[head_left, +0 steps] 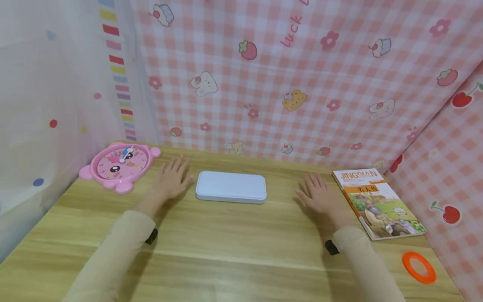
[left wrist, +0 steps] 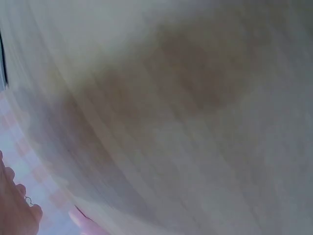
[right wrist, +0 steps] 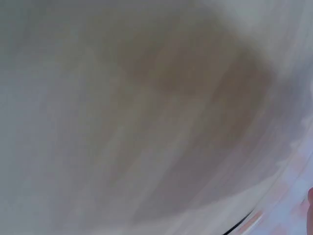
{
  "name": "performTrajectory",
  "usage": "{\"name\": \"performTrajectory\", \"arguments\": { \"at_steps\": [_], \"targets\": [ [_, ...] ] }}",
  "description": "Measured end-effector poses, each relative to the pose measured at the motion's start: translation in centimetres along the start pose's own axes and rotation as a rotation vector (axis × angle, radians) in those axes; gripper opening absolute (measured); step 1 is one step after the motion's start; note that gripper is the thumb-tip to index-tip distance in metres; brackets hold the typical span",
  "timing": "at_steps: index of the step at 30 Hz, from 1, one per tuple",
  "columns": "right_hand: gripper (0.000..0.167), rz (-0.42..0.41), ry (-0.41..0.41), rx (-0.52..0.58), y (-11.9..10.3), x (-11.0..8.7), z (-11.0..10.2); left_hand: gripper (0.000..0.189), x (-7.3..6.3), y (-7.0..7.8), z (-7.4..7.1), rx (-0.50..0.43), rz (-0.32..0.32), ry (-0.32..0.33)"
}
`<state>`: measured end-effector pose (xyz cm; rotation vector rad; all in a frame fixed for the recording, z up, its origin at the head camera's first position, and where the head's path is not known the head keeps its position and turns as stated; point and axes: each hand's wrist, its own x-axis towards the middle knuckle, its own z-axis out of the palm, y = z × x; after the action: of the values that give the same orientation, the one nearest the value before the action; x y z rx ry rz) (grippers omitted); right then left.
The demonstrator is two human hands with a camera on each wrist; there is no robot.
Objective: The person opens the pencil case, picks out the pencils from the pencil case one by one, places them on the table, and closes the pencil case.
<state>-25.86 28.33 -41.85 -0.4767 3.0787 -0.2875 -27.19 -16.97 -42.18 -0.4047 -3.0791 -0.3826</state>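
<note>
A white rounded box [head_left: 231, 186], long and flat like a case, lies on the wooden table between the two hands. To its left, the left hand [head_left: 171, 180] is palm down with fingers spread, apart from the box. The right hand [head_left: 317, 195] is likewise palm down with spread fingers, between the box and a book [head_left: 381, 205]. Neither hand holds anything. In the left wrist view, part of the left hand [left wrist: 17, 205] shows at the lower left corner. Only a sliver of the right hand [right wrist: 310, 210] shows at the right wrist view's edge.
Beyond the left hand lies a pink toy clock [head_left: 122, 165] with an animal-face dial. An orange ring [head_left: 419, 267] rests near the table's right edge, in front of the book. Pink checked cloth [head_left: 264, 84] hangs behind the table [head_left: 241, 251] and along its right side.
</note>
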Motion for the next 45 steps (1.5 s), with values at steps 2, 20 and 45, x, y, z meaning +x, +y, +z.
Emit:
{"name": "performTrajectory", "arguments": {
  "at_steps": [2,20,45],
  "targets": [
    [0.068,-0.028,-0.015,0.026,-1.7,1.0,0.2,0.062,0.0,-0.1,0.2,0.016,0.000,0.003],
    [0.066,-0.274,-0.163,-0.060,-14.5,6.9,2.3,0.074,1.0,2.9,0.7,-0.139,0.262,-0.123],
    [0.033,-0.875,0.389,-0.600,-18.1,6.5,2.8,0.101,1.1,3.6,0.7,-0.278,0.302,-0.121]
  ]
}}
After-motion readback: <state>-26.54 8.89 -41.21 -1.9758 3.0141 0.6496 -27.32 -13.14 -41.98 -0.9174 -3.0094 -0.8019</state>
